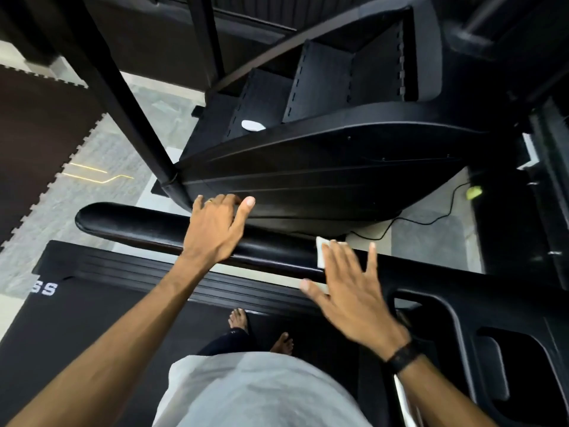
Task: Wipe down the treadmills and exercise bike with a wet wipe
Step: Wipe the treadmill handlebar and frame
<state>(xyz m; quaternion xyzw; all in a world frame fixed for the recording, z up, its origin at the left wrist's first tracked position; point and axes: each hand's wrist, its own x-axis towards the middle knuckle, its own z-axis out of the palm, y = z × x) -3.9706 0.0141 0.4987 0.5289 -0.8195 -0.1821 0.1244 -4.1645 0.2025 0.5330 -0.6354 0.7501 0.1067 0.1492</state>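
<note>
Two hands work the rail [154, 229] from the belt [92, 328]. Nearest, the right hand [354, 291] lies flat, fingers spread, pressing the wipe [320, 251] under its fingertips; pinned only by pressure, it could bunch or slide off, I judge. Beyond, the left hand [212, 229] rests on the rail, fingers loosely apart, holding nothing; a damp rail might let it slip.

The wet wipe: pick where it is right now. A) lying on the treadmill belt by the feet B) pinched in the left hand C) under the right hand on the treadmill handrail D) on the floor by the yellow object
C: the white wet wipe peeks out from under the straight fingers of the right hand, pressed on the black handrail, while the left hand rests bare farther along it.
</note>
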